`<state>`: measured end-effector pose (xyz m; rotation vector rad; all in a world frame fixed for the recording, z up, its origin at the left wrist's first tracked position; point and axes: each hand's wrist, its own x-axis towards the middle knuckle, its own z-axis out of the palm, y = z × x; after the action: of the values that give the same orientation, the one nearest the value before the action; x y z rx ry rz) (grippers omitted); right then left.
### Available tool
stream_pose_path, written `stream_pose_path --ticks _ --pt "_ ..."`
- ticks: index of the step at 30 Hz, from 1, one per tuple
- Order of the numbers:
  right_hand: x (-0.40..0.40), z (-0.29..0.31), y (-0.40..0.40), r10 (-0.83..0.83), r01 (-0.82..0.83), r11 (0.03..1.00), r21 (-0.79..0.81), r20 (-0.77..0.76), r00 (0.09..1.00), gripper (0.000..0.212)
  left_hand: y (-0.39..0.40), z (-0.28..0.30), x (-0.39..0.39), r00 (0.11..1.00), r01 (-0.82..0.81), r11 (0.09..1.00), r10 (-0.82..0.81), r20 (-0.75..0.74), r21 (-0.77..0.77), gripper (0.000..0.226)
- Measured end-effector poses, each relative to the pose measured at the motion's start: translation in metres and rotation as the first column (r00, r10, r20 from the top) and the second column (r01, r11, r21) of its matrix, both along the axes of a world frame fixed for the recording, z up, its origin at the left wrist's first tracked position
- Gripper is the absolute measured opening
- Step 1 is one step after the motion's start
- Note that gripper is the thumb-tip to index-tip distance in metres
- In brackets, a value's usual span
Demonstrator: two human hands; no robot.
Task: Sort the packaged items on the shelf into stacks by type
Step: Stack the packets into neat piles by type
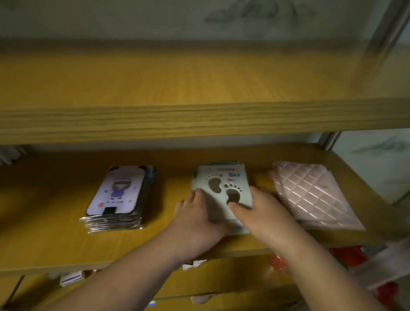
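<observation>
While both hands (222,216) grip the footprint stack (224,186), cartoon stack (119,196) and pink stack (314,196) flank it.

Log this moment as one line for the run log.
left hand: holds footprint stack | right hand: holds same stack | cartoon stack: left | pink quilted stack: right | shelf

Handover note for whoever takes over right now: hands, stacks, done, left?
Left hand and right hand both grip the footprint stack, mid-shelf.
Cartoon-figure stack sits to its left, pink quilted stack to its right, each apart on the shelf.
Done: three stacks by type.
Left: probably just squaring the footprint stack; no loose packs visible.
</observation>
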<state>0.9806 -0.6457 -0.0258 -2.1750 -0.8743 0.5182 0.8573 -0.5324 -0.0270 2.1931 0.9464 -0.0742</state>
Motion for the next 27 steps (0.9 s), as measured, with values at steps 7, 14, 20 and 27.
stream_pose_path --ticks 7,14,20,27 --pt "0.007 -0.012 -0.008 0.055 -0.040 0.993 0.110 -0.140 0.989 0.028 0.022 0.016 0.019 0.738 -0.384 0.626 0.650 0.181 -0.678 0.039" --pt "0.015 -0.015 -0.017 0.099 -0.039 0.984 0.173 -0.353 0.930 0.022 0.024 0.018 0.018 0.831 -0.258 0.730 0.502 0.240 -0.632 0.029" --pt "0.009 -0.004 -0.001 0.097 0.024 0.959 0.284 -0.403 0.910 0.035 0.014 0.016 -0.004 0.788 -0.135 0.887 0.366 0.495 -0.441 0.026" --pt "-0.016 -0.020 0.007 0.113 0.013 0.873 0.488 -0.229 0.967 0.040 0.018 0.002 -0.024 0.725 0.068 0.993 0.017 0.688 -0.096 0.054"
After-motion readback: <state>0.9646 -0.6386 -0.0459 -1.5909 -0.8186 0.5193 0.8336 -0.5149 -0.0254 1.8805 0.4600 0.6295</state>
